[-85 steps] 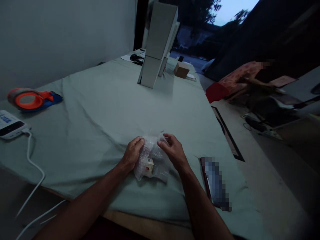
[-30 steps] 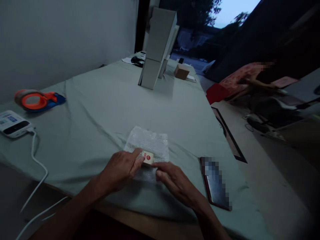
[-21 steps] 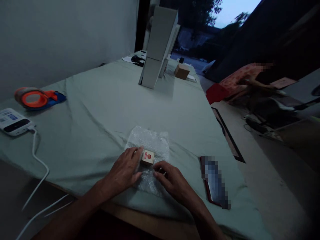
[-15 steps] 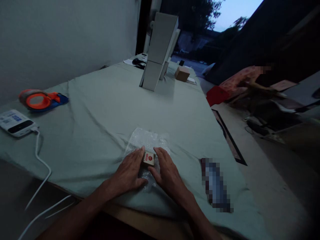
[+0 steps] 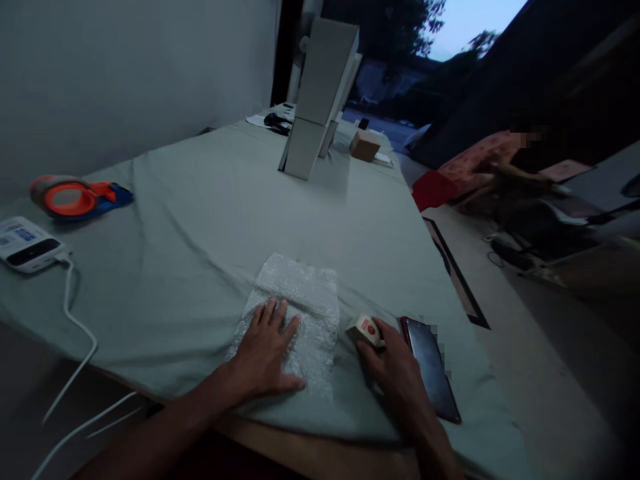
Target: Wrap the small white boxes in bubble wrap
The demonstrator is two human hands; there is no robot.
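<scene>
A sheet of bubble wrap [image 5: 313,293] lies on the pale green tablecloth near the front edge. My left hand [image 5: 265,347] rests flat on its left part, fingers spread. To the right of the wrap, my right hand [image 5: 395,360] grips a small box [image 5: 365,329] between thumb and fingers. The box is pale, with a red label and a round red picture on top. Just beyond my right hand lies a phone [image 5: 433,370] with a dark screen and a red edge.
An orange and blue tape dispenser [image 5: 75,199] and a white device [image 5: 30,245] with a white cable [image 5: 77,320] lie at the left. Farther back stand tall white boxes [image 5: 320,100] and a brown carton [image 5: 365,145]. A person [image 5: 480,163] sits at the right, off the table.
The small box has moved off the bubble wrap to the right, held in my right hand. My left hand has flattened onto the wrap, where both hands had been around the box.
</scene>
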